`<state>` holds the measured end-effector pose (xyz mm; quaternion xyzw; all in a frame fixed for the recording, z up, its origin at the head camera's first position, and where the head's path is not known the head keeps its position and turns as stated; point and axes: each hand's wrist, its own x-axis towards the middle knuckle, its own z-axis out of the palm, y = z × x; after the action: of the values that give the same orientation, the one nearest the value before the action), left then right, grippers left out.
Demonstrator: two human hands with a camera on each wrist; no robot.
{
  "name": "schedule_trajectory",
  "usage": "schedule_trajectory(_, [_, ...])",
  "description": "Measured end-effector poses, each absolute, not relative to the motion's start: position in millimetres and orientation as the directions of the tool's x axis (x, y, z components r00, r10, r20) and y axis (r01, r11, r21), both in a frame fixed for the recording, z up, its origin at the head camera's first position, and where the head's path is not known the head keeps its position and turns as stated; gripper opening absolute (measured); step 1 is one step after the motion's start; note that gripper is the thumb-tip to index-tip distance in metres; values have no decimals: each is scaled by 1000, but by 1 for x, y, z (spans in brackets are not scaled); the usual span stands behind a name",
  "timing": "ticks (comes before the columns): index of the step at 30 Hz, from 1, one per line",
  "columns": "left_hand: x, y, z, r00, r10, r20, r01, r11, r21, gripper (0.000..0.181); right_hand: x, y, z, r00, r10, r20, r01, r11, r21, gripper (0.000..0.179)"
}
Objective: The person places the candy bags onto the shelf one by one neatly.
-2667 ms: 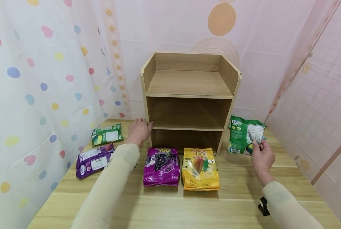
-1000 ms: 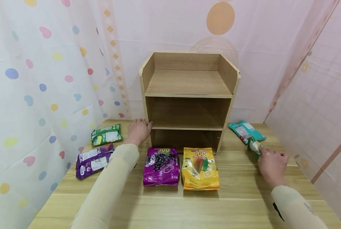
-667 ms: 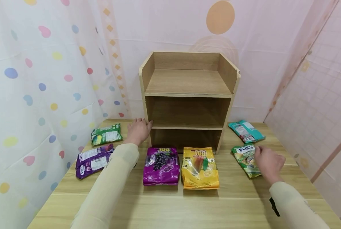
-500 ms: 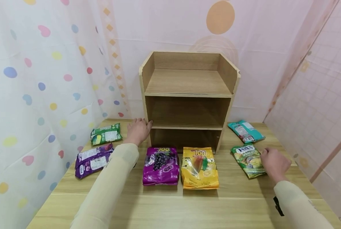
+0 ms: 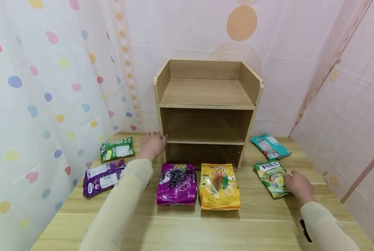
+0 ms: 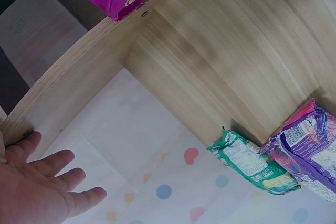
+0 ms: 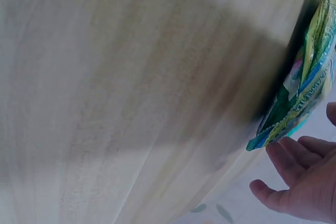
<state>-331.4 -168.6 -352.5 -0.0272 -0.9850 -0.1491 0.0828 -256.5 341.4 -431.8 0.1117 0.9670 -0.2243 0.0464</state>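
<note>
My left hand [image 5: 151, 145] rests against the left side of a small wooden shelf [image 5: 207, 92]; in the left wrist view its fingers [image 6: 55, 161] are spread. A green Fox's candy bag [image 5: 271, 178] lies front up on the table at the right. My right hand [image 5: 299, 185] is at that bag's right edge. In the right wrist view the fingers [image 7: 287, 163] are loosely extended, with a fingertip by the corner of the bag [image 7: 302, 90]; whether it touches cannot be told.
A purple bag [image 5: 176, 184] and a yellow bag [image 5: 219, 186] lie before the shelf. Behind the Fox's bag is a teal bag [image 5: 270, 146]. To the left lie a green bag [image 5: 117, 149] and a dark purple bag [image 5: 103, 177]. Curtains [image 5: 49, 104] enclose the table [image 5: 162, 230].
The Fox's bag, earlier held up back-side out in my right hand, was turned over and laid on the table. The right hand let go, drew off, then came back to its edge. Left hand stayed.
</note>
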Motion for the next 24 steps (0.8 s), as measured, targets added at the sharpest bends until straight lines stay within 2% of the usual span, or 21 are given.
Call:
schedule_trajectory(11, [-332, -169, -353, -987, 25, 157, 69, 956, 286, 62, -259, 339, -437, -965, 195, -178, 249, 893, -374, 65])
schedule_trajectory(19, [-333, -169, -352, -986, 29, 162, 75, 956, 282, 61, -255, 342, -432, -957, 164, -239, 252, 878, -408, 78])
schedule_trajectory(24, [-332, -169, -352, -987, 27, 156, 72, 954, 292, 62, -254, 342, -428, -960, 119, -252, 220, 877, -427, 78])
